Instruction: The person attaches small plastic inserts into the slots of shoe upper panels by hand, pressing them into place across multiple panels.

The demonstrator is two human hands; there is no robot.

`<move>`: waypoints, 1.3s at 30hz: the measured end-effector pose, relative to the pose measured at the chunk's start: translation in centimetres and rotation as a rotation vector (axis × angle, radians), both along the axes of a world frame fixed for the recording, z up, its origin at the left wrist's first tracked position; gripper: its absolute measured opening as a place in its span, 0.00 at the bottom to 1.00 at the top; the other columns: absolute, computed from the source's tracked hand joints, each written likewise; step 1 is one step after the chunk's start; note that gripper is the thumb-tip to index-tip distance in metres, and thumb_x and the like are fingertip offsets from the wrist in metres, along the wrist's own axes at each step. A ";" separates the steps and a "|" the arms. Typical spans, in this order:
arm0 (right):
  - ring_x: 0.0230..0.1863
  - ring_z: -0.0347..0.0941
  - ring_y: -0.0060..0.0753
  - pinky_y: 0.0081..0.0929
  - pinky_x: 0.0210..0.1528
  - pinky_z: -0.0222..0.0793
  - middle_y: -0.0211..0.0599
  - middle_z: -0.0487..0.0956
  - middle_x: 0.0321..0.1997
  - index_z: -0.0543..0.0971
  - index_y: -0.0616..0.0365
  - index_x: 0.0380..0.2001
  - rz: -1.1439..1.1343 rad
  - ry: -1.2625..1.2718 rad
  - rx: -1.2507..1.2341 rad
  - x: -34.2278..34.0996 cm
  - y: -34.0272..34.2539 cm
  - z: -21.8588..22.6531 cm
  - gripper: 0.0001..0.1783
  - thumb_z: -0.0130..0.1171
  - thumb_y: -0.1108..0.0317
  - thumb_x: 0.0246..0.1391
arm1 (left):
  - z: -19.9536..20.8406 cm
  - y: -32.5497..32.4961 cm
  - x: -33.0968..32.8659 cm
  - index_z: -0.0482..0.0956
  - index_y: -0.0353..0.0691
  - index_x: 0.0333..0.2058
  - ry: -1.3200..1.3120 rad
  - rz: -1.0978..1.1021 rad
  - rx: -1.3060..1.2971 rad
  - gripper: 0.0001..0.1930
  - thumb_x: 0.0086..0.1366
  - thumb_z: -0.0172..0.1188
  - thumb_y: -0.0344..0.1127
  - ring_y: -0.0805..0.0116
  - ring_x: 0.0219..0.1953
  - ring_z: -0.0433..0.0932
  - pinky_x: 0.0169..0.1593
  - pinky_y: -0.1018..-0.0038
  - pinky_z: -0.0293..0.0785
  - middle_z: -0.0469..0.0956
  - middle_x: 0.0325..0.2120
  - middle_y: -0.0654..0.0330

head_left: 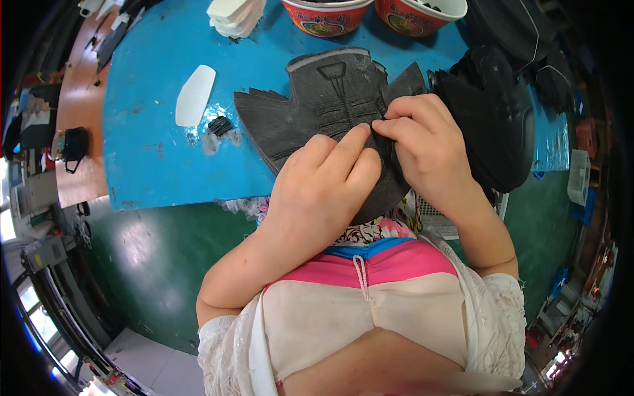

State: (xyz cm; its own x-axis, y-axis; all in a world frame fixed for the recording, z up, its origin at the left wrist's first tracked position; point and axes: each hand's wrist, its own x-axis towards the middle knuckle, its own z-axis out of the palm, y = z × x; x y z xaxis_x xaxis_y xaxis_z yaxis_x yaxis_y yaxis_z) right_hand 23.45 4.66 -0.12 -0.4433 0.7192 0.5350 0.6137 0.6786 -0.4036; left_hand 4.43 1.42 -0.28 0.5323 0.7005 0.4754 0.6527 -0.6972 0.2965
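A stack of dark grey, soft-looking cut pieces (337,86) with notched edges and stitched lines lies at the table's near edge, partly overhanging it toward my lap. My left hand (323,178) rests on the stack, fingers curled, its fingertips meeting the surface near the middle seam. Just right of them, my right hand (426,142) pinches thumb and forefinger together at the same seam. Whatever is between the fingertips is too small to make out. My hands cover part of the lower stack.
On the blue table (145,158) lie a white oblong piece (195,96) and a small black bundle (220,125). Farther back are a stack of white pieces (236,16) and two red-and-white tubs (328,18). Stitched black pieces (489,119) are heaped at the right.
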 end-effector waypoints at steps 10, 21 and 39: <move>0.36 0.72 0.37 0.28 0.38 0.69 0.35 0.76 0.35 0.83 0.56 0.36 -0.014 0.095 -0.084 -1.5 -0.6 1.0 0.19 0.57 0.87 0.40 | -0.7 -1.5 -2.3 0.76 0.36 0.34 -0.069 0.038 0.081 0.14 0.43 0.59 0.27 0.64 0.32 0.76 0.32 0.73 0.75 0.79 0.44 0.53; 0.37 0.70 0.35 0.32 0.37 0.63 0.29 0.73 0.34 0.82 0.52 0.34 0.006 -0.025 -0.011 -2.2 -0.4 -0.3 0.14 0.61 0.77 0.39 | 0.0 -1.6 -1.7 0.75 0.37 0.31 -0.005 0.192 -0.025 0.11 0.46 0.62 0.21 0.62 0.31 0.74 0.34 0.71 0.74 0.79 0.43 0.57; 0.38 0.71 0.37 0.32 0.40 0.64 0.32 0.76 0.36 0.81 0.55 0.36 -0.053 0.032 0.053 -2.4 -1.0 -0.3 0.18 0.60 0.82 0.38 | -1.0 -1.4 -1.8 0.76 0.34 0.35 -0.216 0.142 0.027 0.14 0.46 0.62 0.18 0.59 0.30 0.73 0.36 0.70 0.72 0.79 0.42 0.54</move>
State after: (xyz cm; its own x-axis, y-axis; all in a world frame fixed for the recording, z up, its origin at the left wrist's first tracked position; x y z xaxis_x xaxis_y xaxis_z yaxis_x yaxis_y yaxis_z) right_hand 21.09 3.63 -0.41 -0.3873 0.7115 0.5863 0.6365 0.6664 -0.3882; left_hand 2.62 0.07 -1.29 0.3135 0.7466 0.5867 0.6677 -0.6127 0.4228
